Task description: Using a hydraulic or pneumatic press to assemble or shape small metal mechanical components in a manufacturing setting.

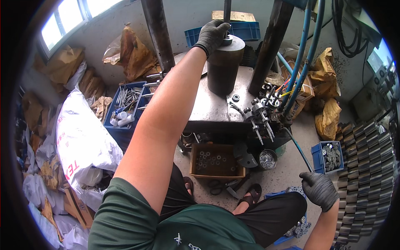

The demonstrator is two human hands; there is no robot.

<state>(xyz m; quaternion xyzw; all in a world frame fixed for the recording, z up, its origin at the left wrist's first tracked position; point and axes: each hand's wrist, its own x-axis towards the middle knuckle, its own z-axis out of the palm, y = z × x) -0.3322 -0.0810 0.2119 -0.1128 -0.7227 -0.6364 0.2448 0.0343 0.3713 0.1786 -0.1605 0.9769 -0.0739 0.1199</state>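
Note:
My left hand [212,34], in a dark grey glove, is closed at the top of an upright steel cylinder [225,71]. Its fingertips meet the lower end of a vertical press rod [227,10], and whatever they grip is hidden. Just below them, a dark ring-shaped part [227,41] sits on the cylinder's top face. Low on the right, my gloved right hand [320,189] is closed round the end of a long thin lever [299,148], which slants down from the press. The cylinder stands on a metal press table [208,106] between two thick steel columns.
On the table's right lie several shafted metal parts [260,114] and a small ring [236,98]. Blue hoses [306,54] hang beside the right column [271,48]. Below are a wooden box [216,171] with rings and a blue crate [318,160]. Stacked metal pieces [362,179] line the right.

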